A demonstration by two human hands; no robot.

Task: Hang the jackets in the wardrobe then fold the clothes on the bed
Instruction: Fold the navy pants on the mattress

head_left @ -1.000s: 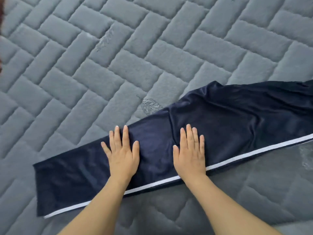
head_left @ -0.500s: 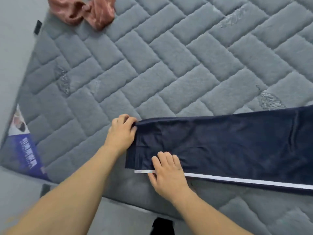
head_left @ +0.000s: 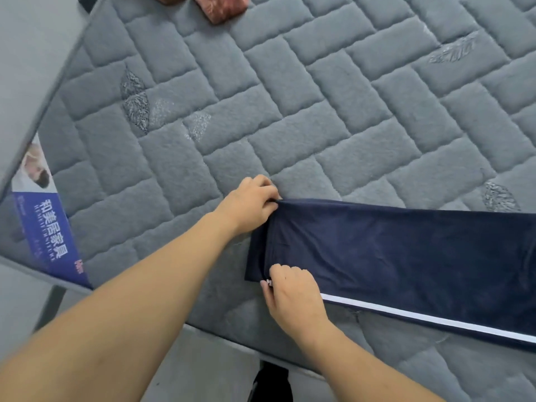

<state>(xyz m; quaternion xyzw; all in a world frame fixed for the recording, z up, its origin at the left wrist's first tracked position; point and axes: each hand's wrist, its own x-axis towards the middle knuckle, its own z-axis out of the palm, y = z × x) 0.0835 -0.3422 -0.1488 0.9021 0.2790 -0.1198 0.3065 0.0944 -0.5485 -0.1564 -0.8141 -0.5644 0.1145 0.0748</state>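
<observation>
both hands are at the leg end of the navy trousers (head_left: 406, 256), which lie flat and stretched out along the near side of the bed (head_left: 261, 111), running from the middle of the view off the right edge. left hand (head_left: 249, 204) reaches in from the lower left on a long bare forearm, knuckles up, fingers curled and pinching the far corner of the cuff where the fabric lifts into a small peak. right hand (head_left: 293, 294) comes in from the bottom, its wrist bent a little, fingers curled down and thumb tucked against the near corner of the cuff, pinching it right where the white stripe (head_left: 435, 322) along the near seam begins. between the two hands the cuff edge hangs slightly loose, and a second layer of fabric shows just beneath it. the grey quilted mattress top is bare around the trousers; a reddish crumpled garment (head_left: 223, 7) sits well apart at the far edge, cut off by the top of the view. a blue label (head_left: 49, 230) with white characters is on the left corner of the mattress, by the floor (head_left: 26, 53)
</observation>
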